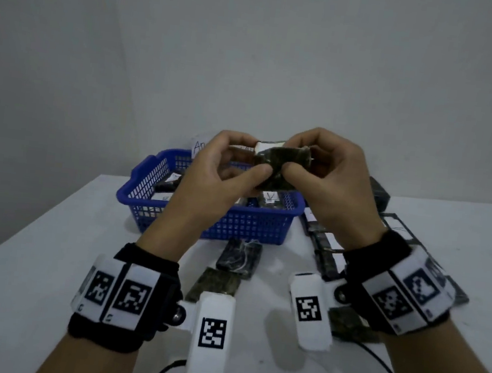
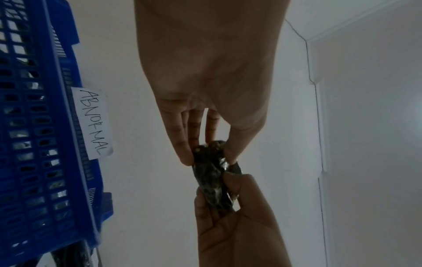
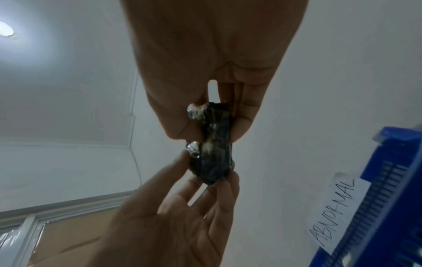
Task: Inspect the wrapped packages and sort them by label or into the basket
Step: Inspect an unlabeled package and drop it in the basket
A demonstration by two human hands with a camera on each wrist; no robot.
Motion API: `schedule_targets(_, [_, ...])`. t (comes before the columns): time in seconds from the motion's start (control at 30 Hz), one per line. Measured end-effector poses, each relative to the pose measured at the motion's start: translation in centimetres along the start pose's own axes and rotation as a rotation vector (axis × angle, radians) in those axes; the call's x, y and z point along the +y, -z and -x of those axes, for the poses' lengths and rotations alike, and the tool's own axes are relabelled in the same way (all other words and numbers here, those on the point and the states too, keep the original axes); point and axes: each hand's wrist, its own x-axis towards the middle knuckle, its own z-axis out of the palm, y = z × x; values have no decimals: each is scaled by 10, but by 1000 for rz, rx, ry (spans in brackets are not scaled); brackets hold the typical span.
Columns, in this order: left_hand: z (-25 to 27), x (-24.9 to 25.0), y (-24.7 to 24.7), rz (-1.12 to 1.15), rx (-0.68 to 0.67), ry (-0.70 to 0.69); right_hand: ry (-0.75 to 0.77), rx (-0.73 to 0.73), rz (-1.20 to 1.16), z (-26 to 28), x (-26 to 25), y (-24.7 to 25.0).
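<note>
A small dark package [image 1: 280, 165] wrapped in clear film, with a white label at its top, is held up in the air above the blue basket [image 1: 252, 227]. My left hand [image 1: 225, 165] pinches its left end and my right hand [image 1: 320, 170] pinches its right end. The left wrist view shows the package [image 2: 212, 177] between the fingertips of both hands; the right wrist view shows the package [image 3: 214, 142] the same way. The basket carries a paper sign reading ABNORMAL [image 2: 93, 122] and holds several wrapped packages.
Two dark packages [image 1: 239, 257] lie on the white table [image 1: 31, 254] in front of the basket. A row of labelled packages [image 1: 326, 250] lies to the basket's right, partly behind my right wrist. Cables [image 1: 377, 364] run along the near edge.
</note>
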Motion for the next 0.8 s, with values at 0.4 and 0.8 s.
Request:
schedule_targets(0.4, [-1, 10, 10, -67, -88, -177, -353, -114, -102, 0, -14, 5])
schedule_targets(0.8, [-6, 6, 19, -191, -114, -176, -364, -200, -184, 0, -18, 5])
